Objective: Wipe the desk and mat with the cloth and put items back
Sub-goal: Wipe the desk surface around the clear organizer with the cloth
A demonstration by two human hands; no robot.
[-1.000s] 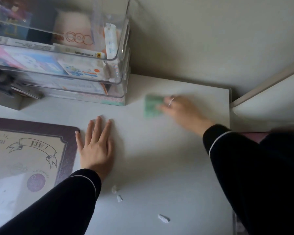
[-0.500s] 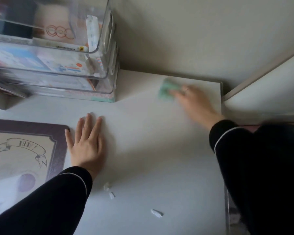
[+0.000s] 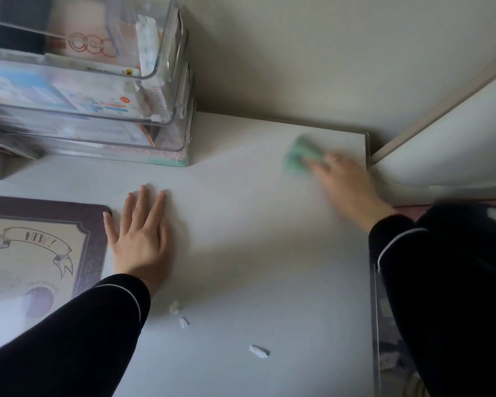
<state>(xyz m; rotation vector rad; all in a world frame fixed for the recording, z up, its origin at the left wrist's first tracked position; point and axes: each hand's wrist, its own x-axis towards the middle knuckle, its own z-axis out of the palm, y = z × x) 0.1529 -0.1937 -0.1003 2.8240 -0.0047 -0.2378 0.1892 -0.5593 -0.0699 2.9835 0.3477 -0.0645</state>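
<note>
Cloth (image 3: 298, 156) lies under the blurred right grip (image 3: 350, 187) at the far corner of the bench (image 3: 255, 253), pinched or pressed I cannot tell; left grip (image 3: 143, 242) spread flat, mat (image 3: 92, 224) beside its thumb and scraps (image 3: 259, 351) behind its wrist seemingly unwiped

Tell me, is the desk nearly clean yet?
Not yet. No part looks plainly finished. Right now the right hand has the green cloth on the far right corner of the desk, while the left hand rests flat beside the mat. Still left: white scraps near the front edge, and probably the mat.
</note>
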